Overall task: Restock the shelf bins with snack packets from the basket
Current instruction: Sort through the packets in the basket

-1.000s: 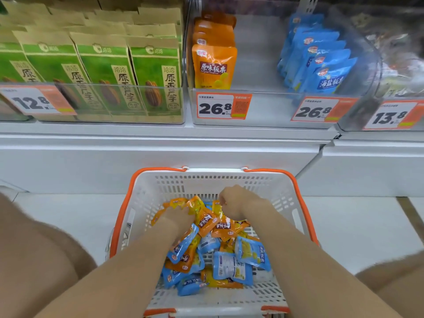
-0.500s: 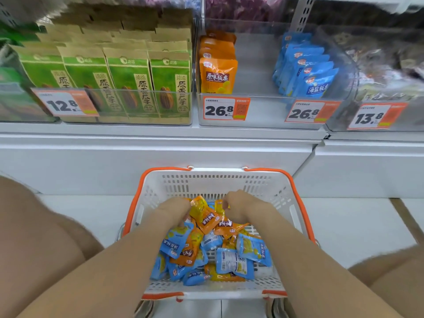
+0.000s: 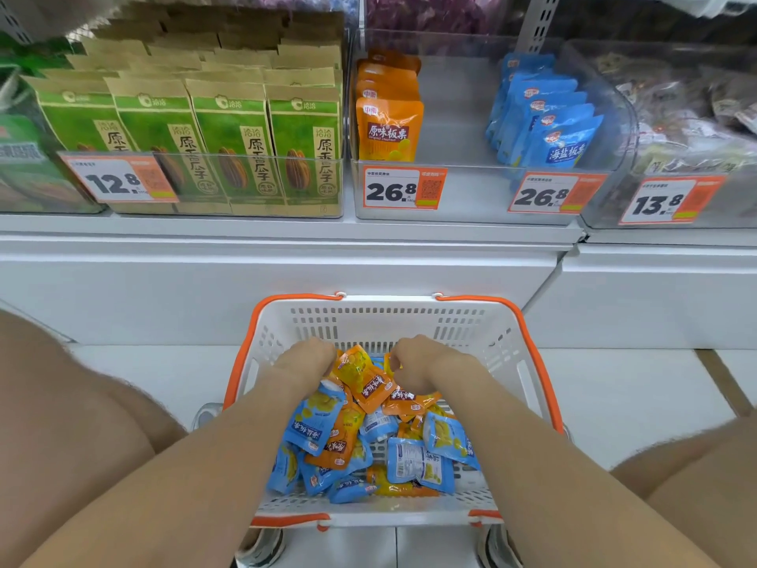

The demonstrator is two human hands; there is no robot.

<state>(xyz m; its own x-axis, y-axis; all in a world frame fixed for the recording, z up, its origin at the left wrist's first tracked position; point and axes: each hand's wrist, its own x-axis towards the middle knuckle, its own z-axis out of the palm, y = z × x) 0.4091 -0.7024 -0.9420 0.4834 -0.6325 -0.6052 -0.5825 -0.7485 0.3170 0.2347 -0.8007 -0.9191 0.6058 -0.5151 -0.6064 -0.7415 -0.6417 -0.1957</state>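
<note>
A white slotted basket (image 3: 389,321) with an orange rim sits under both hands and holds a loose heap of small orange and blue packets (image 3: 413,465). One orange packet (image 3: 360,375) stands tilted between the hands, its edge gripped by the left hand (image 3: 305,360). Beyond and above the right hand (image 3: 413,364), a clear bin (image 3: 463,190) holds upright orange bags (image 3: 389,129) and blue bags (image 3: 553,133).

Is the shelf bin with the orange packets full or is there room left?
Room left. The orange packets stand in one row at the left of the bin; bare floor shows between them and the blue packets.
</note>
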